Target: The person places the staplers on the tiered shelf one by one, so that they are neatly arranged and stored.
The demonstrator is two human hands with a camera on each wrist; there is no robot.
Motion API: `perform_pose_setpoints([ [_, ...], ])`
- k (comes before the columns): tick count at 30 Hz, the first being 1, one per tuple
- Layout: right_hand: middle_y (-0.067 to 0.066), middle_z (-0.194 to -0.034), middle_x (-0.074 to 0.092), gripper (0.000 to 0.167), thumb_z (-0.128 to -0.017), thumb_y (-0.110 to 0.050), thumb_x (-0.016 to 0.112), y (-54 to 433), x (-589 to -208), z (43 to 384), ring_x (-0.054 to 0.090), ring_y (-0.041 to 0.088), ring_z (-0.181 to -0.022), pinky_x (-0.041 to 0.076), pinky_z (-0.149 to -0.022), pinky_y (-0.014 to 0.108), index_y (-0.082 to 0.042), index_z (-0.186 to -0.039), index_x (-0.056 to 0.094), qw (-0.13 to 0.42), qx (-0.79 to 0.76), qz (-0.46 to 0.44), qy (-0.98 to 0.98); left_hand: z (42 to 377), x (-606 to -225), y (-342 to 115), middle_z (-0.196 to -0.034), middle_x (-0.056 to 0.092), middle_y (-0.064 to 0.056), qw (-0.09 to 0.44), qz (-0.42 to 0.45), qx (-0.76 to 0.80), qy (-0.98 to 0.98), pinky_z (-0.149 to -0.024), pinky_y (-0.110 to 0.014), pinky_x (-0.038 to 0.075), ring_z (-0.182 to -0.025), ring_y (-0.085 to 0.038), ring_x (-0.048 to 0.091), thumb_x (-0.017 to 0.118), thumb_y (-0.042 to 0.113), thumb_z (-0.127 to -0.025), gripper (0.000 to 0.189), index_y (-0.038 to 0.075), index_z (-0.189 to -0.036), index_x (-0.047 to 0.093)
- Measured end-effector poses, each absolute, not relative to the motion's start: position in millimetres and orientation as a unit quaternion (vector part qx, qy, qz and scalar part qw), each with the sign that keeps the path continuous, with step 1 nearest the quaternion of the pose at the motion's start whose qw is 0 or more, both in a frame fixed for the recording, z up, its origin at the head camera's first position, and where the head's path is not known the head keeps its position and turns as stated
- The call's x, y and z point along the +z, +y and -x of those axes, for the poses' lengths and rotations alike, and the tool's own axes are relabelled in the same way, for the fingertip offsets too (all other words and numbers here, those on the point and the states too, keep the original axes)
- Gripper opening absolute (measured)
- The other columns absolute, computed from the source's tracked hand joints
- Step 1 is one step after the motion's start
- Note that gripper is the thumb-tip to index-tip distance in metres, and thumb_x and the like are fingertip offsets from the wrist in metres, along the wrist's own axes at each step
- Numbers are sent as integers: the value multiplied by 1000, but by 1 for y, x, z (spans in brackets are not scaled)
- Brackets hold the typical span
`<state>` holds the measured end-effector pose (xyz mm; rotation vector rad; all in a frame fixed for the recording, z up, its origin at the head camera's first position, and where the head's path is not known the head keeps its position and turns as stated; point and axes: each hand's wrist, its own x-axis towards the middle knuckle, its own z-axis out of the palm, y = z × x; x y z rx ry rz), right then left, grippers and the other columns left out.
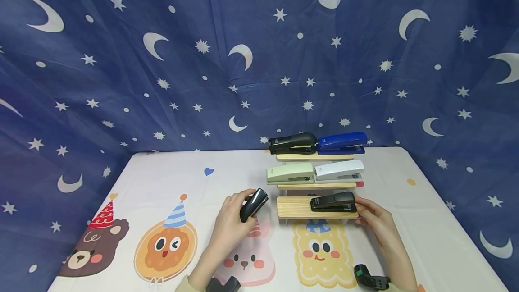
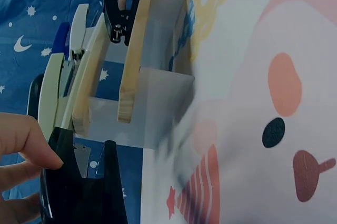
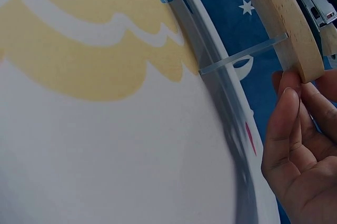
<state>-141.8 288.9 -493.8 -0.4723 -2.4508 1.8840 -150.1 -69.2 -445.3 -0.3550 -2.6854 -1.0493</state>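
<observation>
My left hand (image 1: pixel 234 215) grips a black stapler (image 1: pixel 253 204), holding it tilted over the table to the left of a three-tier wooden rack (image 1: pixel 292 206). In the left wrist view, the stapler (image 2: pixel 79 187) shows its open end toward the rack. A second black stapler (image 1: pixel 333 202) lies on the right half of the lowest shelf. At that shelf's right end is my right hand (image 1: pixel 375 217), its fingers holding the board's end right beside this stapler. The right wrist view has the curled fingers (image 3: pixel 284 119) at the wooden board (image 3: pixel 295 29).
On the middle shelf sit a pale green stapler (image 1: pixel 289 173) and a white stapler (image 1: pixel 338 171). The top shelf carries a black stapler (image 1: pixel 293 142) and a blue stapler (image 1: pixel 342 142). Clear supports (image 2: pixel 163 98) hold the boards above the printed white tablecloth (image 1: pixel 170 188). A blue starry curtain (image 1: pixel 259 57) hangs behind.
</observation>
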Motion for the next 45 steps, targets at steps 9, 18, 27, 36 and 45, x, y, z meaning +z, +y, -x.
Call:
perform_pose_setpoints([
  [9,-31,-90,57,45,-97,-13,48,289,-495,142,59,-5,-83,52,-74,19,6,-138,44,5,606,150,-781,146,-439,-64,-111,68,3,114,146,-347,-919,-78,-30,43,-90,-11,52,67,0,-63,67,23,-125,59],
  [18,-30,-91,57,45,-98,-14,48,289,-493,141,59,-5,-82,52,-73,19,6,-138,44,4,609,148,-779,147,-436,-52,-111,68,5,111,176,-346,-915,-82,-31,43,-91,-11,52,67,0,-64,66,25,-125,59],
  [27,-30,-91,56,46,-98,-15,48,290,-492,142,58,-5,-83,52,-74,18,5,-139,43,0,608,151,-779,150,-428,-36,-115,68,6,105,202,-349,-909,-87,-34,42,-95,-12,54,66,1,-65,65,25,-124,60],
  [36,-28,-94,57,46,-98,-17,49,290,-494,141,59,-5,-84,52,-74,18,5,-138,44,5,607,149,-781,156,-427,-20,-115,67,5,97,235,-333,-908,-87,-34,42,-99,-14,55,65,2,-66,63,25,-125,60],
  [45,-27,-94,58,46,-98,-16,49,290,-493,142,59,-5,-84,52,-75,18,4,-139,44,-3,609,160,-777,162,-428,-8,-120,66,6,89,272,-312,-906,-91,-36,43,-107,-15,55,61,1,-66,64,26,-125,60],
])
